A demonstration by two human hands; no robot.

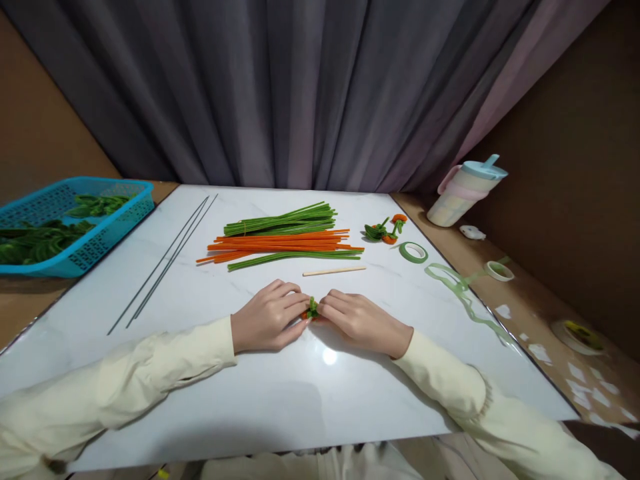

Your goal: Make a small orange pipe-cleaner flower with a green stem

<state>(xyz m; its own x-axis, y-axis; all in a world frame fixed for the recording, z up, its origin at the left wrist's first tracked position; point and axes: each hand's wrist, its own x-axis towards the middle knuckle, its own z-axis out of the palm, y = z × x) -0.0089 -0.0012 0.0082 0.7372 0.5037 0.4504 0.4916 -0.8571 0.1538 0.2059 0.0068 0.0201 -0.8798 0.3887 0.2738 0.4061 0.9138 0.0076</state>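
Note:
My left hand [275, 315] and my right hand [359, 321] meet near the middle of the white table [240, 400]. Their fingertips pinch a small orange and green pipe-cleaner piece [313, 308] from both sides. Its green loops stick up between the fingers, while the fingers partly cover the orange part. Just beyond the hands lies a thin wooden stick [334, 271]. Behind it are loose green pipe cleaners [295, 257], a pile of orange pipe cleaners [280, 243] and a bundle of green ones [283, 220].
Thin dark wires [173, 257] lie at left, near a blue basket [115, 230] holding green pieces. Finished-looking orange and green pieces [389, 238] sit at right beside green tape [413, 252]. A loose tape strip [463, 293] crosses the table's edge. A tumbler [463, 190] stands behind.

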